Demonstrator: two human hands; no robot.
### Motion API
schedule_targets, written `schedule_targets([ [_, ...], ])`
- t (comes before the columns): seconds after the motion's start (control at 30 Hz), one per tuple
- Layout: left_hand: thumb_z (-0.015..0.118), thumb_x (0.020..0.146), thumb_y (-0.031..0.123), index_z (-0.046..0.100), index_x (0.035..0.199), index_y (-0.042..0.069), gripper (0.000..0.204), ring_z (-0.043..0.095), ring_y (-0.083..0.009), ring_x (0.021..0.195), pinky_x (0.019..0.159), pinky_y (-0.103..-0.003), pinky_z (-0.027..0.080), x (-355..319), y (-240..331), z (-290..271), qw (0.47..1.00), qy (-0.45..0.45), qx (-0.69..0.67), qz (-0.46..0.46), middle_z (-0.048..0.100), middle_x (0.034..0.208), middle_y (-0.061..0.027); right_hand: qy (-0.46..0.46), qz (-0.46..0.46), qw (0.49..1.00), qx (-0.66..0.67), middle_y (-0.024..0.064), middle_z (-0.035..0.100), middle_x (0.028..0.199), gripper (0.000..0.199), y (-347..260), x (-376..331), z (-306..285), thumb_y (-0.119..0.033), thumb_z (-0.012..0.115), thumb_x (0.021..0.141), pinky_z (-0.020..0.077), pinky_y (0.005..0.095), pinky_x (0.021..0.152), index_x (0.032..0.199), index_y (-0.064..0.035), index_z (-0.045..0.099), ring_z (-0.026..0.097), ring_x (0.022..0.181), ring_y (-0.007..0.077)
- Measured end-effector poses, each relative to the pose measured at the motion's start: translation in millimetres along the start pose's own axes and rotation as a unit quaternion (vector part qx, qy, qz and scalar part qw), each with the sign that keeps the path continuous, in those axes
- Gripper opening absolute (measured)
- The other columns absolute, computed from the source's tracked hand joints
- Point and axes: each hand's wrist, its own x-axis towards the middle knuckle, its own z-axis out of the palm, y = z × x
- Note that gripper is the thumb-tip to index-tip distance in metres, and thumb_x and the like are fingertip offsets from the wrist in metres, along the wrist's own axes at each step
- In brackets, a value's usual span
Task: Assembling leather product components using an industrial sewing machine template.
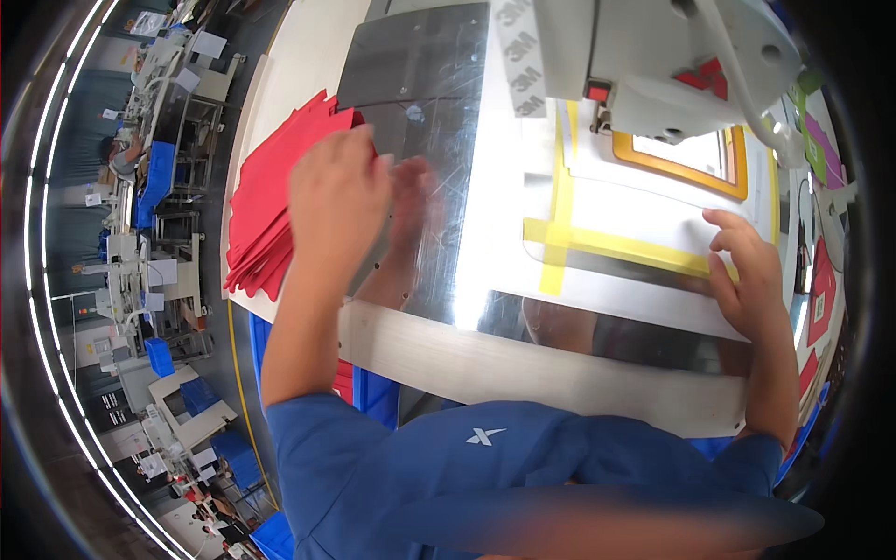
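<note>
My left hand (341, 201) is at the right edge of a stack of red fabric pieces (266, 205), its fingers curled in and slightly blurred. A red corner shows right at the fingertips, and the hand appears closed on the top fabric piece. My right hand (747, 275) hangs over the front right of the sewing machine's work surface, fingers bent but apart, holding nothing. Just beyond it lies a yellow-orange frame (735, 168) under the white sewing machine head (653, 56). Yellow tape (616, 245) marks the white sheet near that hand.
A shiny metal plate (434, 224) lies between the stack and the white sheet, reflecting my left hand. The pale table edge (523, 359) runs in front of me. Red pieces (821, 289) lie at the far right. Blue bins (378, 399) stand below the table.
</note>
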Motion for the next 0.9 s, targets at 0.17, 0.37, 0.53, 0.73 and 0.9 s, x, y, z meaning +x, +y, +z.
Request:
schedule_targets([
  [0.17, 0.074, 0.093, 0.018, 0.076, 0.113, -0.001, 0.028, 0.073, -0.0369, 0.098, 0.090, -0.046, 0.057, -27.5, -71.1, 14.8, 0.979, -0.010, -0.117, -0.164, 0.075, 0.106, -0.0181, 0.025, 0.053, 0.996, 0.069, 0.0217, 0.073, 0.125, 0.015, -0.5, -15.2, 11.1, 0.002, 0.067, 0.089, 0.0561, 0.0423, 0.092, 0.103, 0.0007, 0.063, 0.071, 0.107, 0.0420],
  [0.37, 0.073, 0.093, 0.014, 0.078, 0.107, -0.002, 0.023, 0.076, -0.0277, 0.086, 0.084, -0.039, 0.058, -22.7, -90.9, 12.4, 0.944, -0.014, -0.193, -0.267, 0.078, 0.100, -0.0180, 0.031, 0.067, 0.990, 0.118, 0.0215, 0.072, 0.119, 0.015, 0.1, -15.5, 20.3, 0.001, 0.068, 0.089, 0.0552, 0.0411, 0.096, 0.103, 0.0017, 0.063, 0.071, 0.108, 0.0392],
  [0.53, 0.069, 0.106, 0.016, 0.075, 0.111, -0.004, 0.021, 0.063, -0.0072, 0.082, 0.075, -0.023, 0.050, -28.9, -125.8, 17.9, 0.887, 0.022, -0.327, -0.324, 0.074, 0.093, -0.0044, 0.033, 0.065, 0.989, 0.130, 0.0212, 0.072, 0.115, 0.015, 3.6, -17.1, 19.0, 0.000, 0.068, 0.090, 0.0552, 0.0408, 0.096, 0.105, 0.0015, 0.063, 0.071, 0.107, 0.0382],
  [0.73, 0.066, 0.106, 0.010, 0.074, 0.111, 0.000, 0.014, 0.072, -0.0195, 0.089, 0.080, -0.033, 0.055, -15.0, -111.3, 8.1, 0.941, 0.203, -0.168, -0.212, 0.077, 0.100, -0.0113, 0.020, 0.077, 0.988, 0.133, 0.0208, 0.072, 0.112, 0.016, 3.7, -15.9, 18.2, -0.001, 0.068, 0.091, 0.0553, 0.0417, 0.096, 0.107, 0.0007, 0.064, 0.071, 0.107, 0.0380],
  [0.9, 0.065, 0.103, 0.008, 0.074, 0.126, -0.001, 0.026, 0.071, -0.0372, 0.113, 0.097, -0.043, 0.056, 9.6, -15.4, 5.7, 0.979, 0.175, -0.019, 0.102, 0.075, 0.124, -0.0195, -0.023, 0.074, 0.993, 0.092, 0.0171, 0.073, 0.111, 0.018, 0.5, -14.8, 14.9, -0.005, 0.071, 0.090, 0.0576, 0.0419, 0.089, 0.107, -0.0018, 0.067, 0.072, 0.099, 0.0385],
])
